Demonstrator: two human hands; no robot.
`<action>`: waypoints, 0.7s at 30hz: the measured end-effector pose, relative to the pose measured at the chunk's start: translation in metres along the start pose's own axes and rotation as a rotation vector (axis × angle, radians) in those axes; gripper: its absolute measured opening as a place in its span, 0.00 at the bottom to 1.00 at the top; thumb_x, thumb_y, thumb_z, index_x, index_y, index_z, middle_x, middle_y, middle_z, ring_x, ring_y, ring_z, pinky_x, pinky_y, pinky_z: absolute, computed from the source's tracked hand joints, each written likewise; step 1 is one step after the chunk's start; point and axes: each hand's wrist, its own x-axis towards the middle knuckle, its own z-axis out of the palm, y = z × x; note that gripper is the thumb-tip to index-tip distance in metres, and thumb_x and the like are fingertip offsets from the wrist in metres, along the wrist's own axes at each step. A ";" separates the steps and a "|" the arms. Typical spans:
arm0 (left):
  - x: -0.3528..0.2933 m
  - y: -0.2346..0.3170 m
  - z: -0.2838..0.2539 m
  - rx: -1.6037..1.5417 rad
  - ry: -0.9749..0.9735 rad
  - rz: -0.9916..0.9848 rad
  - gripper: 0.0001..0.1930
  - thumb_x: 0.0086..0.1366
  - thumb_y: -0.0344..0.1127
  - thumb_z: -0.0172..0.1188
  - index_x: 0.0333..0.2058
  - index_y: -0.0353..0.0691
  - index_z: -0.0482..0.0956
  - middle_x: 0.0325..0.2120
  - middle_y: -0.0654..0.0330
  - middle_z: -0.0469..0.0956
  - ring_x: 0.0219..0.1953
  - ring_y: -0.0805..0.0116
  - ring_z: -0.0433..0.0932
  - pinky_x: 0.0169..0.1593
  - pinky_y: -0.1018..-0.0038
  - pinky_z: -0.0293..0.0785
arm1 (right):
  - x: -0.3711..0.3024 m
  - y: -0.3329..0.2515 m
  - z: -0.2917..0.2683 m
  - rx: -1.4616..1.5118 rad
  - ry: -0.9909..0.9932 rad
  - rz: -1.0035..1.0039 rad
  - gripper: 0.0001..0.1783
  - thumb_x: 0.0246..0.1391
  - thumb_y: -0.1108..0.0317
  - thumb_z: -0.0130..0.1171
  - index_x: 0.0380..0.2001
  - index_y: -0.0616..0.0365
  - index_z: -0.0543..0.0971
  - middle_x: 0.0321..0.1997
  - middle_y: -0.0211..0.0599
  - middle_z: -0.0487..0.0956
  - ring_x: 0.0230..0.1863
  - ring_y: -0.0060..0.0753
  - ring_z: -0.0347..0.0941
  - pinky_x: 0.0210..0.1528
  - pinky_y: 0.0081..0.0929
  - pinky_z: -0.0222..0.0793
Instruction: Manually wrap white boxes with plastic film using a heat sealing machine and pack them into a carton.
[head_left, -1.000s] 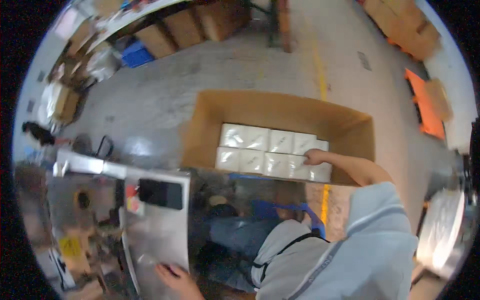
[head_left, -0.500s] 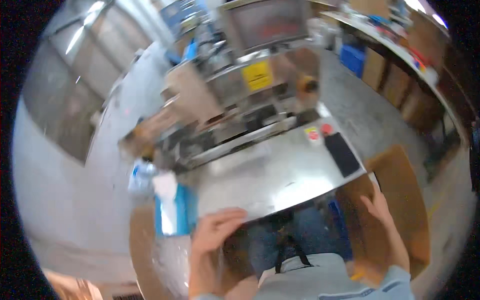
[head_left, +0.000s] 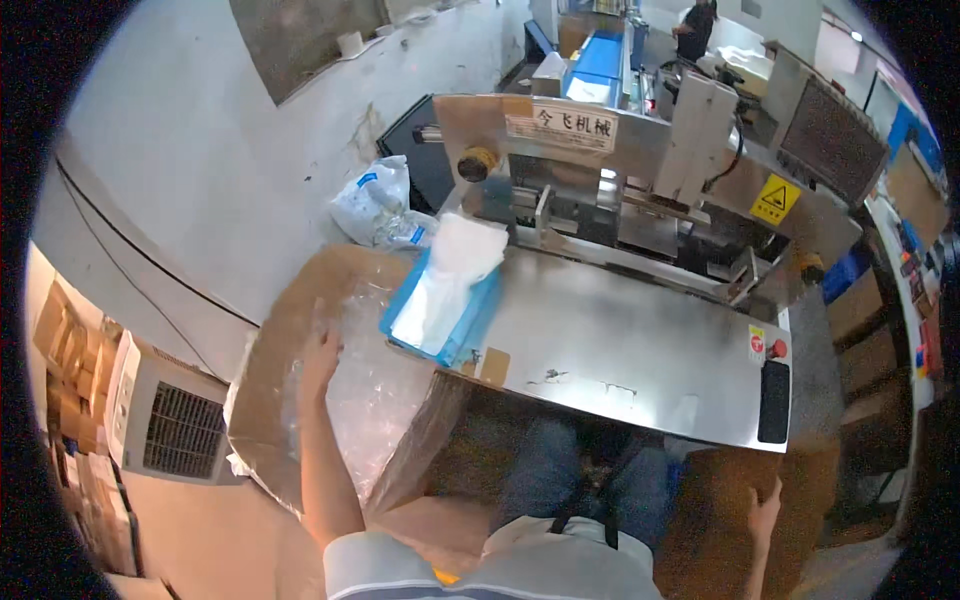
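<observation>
My left hand (head_left: 320,360) reaches over a cardboard box (head_left: 275,325) at the left, among the clear plastic bags (head_left: 375,390) inside it. Its fingers look loosely apart, somewhat blurred against the plastic, and I see nothing gripped. At the lower right, my right hand (head_left: 765,508) hangs beside the table's front edge, thumb and fingers apart, holding nothing. A white sheet-like stack (head_left: 445,285) rests in a blue tray (head_left: 470,335) on the left end of the steel worktable (head_left: 600,340), just right of the box.
A steel machine (head_left: 640,215) with a yellow warning label (head_left: 775,200) spans the table's back. A red button (head_left: 776,349) and a black pad (head_left: 773,402) lie at the right end. Behind the tray sit plastic packs (head_left: 375,205). A white air cooler (head_left: 165,415) stands far left.
My view has swung to the left. My left hand has gone from the table's front edge to the plastic-lined box. My right hand remains by the table's right end, still empty.
</observation>
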 end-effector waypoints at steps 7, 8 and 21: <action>0.040 0.169 0.077 0.012 -0.161 0.441 0.40 0.54 0.61 0.68 0.55 0.32 0.73 0.48 0.41 0.79 0.50 0.51 0.78 0.54 0.62 0.73 | 0.002 0.013 0.001 0.041 0.050 -0.082 0.37 0.56 0.70 0.64 0.65 0.67 0.61 0.61 0.58 0.72 0.60 0.51 0.71 0.62 0.38 0.66; 0.046 0.182 0.086 0.113 -0.139 0.478 0.43 0.50 0.63 0.70 0.55 0.32 0.72 0.47 0.41 0.79 0.51 0.51 0.78 0.54 0.62 0.73 | -0.004 0.000 -0.005 0.068 0.026 -0.023 0.35 0.56 0.71 0.64 0.65 0.67 0.63 0.62 0.56 0.71 0.60 0.49 0.71 0.61 0.38 0.67; 0.016 0.221 0.088 -0.124 0.433 0.794 0.14 0.68 0.39 0.56 0.41 0.34 0.83 0.32 0.46 0.83 0.34 0.50 0.83 0.38 0.63 0.75 | -0.030 -0.109 -0.045 0.277 0.240 -0.244 0.24 0.58 0.71 0.61 0.57 0.65 0.73 0.58 0.49 0.76 0.58 0.43 0.72 0.61 0.36 0.66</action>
